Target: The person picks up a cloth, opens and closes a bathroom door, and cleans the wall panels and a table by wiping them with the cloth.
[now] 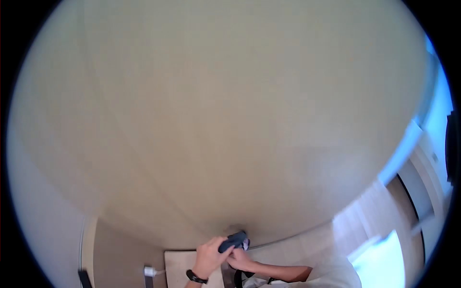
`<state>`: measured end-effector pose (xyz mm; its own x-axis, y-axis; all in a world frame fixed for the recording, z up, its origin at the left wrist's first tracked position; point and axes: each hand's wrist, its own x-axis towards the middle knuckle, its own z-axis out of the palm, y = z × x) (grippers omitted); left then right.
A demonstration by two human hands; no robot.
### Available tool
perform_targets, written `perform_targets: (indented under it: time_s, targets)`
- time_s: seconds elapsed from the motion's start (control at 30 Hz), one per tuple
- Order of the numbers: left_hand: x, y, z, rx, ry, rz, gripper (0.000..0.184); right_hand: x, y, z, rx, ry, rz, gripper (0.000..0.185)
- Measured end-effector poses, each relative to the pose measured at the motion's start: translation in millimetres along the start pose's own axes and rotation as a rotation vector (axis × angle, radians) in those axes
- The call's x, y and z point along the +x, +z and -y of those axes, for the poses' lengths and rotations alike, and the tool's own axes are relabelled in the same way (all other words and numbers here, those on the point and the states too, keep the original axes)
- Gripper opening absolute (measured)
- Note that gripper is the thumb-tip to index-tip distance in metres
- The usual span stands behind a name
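A: ok so what's in the hands here? Everything's squished at the bottom of the head view.

B: A dark, soft-looking bundle [232,242], low and near the middle, just in front of a huge beige panel [230,125]. Can't tell if it touches the panel. There's a pale bit at its right end too, too blurry to name.

A: And the fingers?

B: Left hand [210,258], the one with the black wristband [196,277], has its fingers bent over the bundle, gripping it from the left. Right hand [240,260] sits just below, up against it, but its fingertips are hidden, so no clue if they're pinching or spread.

A: Anything else around?

B: White plug-like thing [150,271] with a cable, left of the hands, and a pale sleeve [336,274] on the right arm.
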<state>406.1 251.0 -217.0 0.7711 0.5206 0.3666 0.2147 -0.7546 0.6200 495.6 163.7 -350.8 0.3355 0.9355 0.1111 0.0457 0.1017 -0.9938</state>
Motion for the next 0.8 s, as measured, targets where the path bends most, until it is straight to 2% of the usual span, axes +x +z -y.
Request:
perform_targets:
  time_s: [0.07, 0.1, 0.13, 0.2, 0.27, 0.33, 0.37, 0.4, 0.43, 0.53, 0.6, 0.63, 0.77, 0.8]
  targets:
    - [6.3, 33.3, -40.1, -0.016, 0.121, 0.081, 0.028, -47.8, -56.5, 28.6, -0.454, 0.118, -0.033, 0.018]
    - [13.7, 48.2, -61.5, 0.016, 0.154, 0.084, 0.028, -71.1, -83.7, 52.3, -0.279, 0.053, 0.0, 0.015]
    - [20.1, 60.4, -80.1, -0.016, 0.208, 0.103, 0.028, -91.6, -107.9, 57.7, -0.303, 0.054, -0.06, 0.015]
    - [25.7, 83.7, -117.2, -0.08, 0.239, 0.111, 0.033, -137.1, -138.9, 59.8, -0.153, -0.046, -0.432, 0.017]
    - [22.4, 105.5, -153.8, -0.184, 0.27, 0.201, 0.035, -163.5, -147.3, 61.9, -0.253, -0.088, -0.622, 0.016]
    - [-1.5, 124.4, -179.5, -0.253, 0.401, 0.312, 0.04, -186.7, -141.6, 52.6, -0.448, -0.184, -0.863, 0.019]
    - [-16.3, 145.2, -187.9, -0.261, 0.413, 0.409, 0.044, -203.9, -143.7, 30.3, -0.42, -0.112, -0.909, 0.028]
    - [-27.2, 163.6, -193.9, -0.267, 0.477, 0.485, 0.046, -223.4, -145.9, 9.0, -0.423, -0.121, -0.946, 0.028]
    - [-35.3, 183.9, -198.0, -0.259, 0.524, 0.513, 0.045, -239.0, -150.3, 4.7, -0.263, 0.001, -1.035, 0.03]
    - [-37.3, 250.9, -234.4, -0.231, 0.595, 0.542, 0.04, -274.7, -215.7, -49.7, -0.251, 0.005, -1.214, 0.03]
    - [-38.6, 287.0, -258.2, -0.198, 0.583, 0.542, 0.035, -305.1, -257.8, -67.4, -0.1, 0.031, -1.291, 0.028]
    - [-35.3, 304.2, -271.2, -0.227, 0.571, 0.501, 0.032, -315.0, -283.8, -48.9, -0.103, -0.102, -1.321, 0.023]
    - [-11.5, 398.5, -307.6, -0.35, 0.636, 0.327, 0.026, -369.6, -379.2, -50.8, 0.061, -0.088, -1.243, 0.025]
    - [-4.8, 421.1, -316.4, -0.332, 0.634, 0.316, 0.026, -384.0, -393.0, -45.8, -0.211, -0.028, -1.279, 0.03]
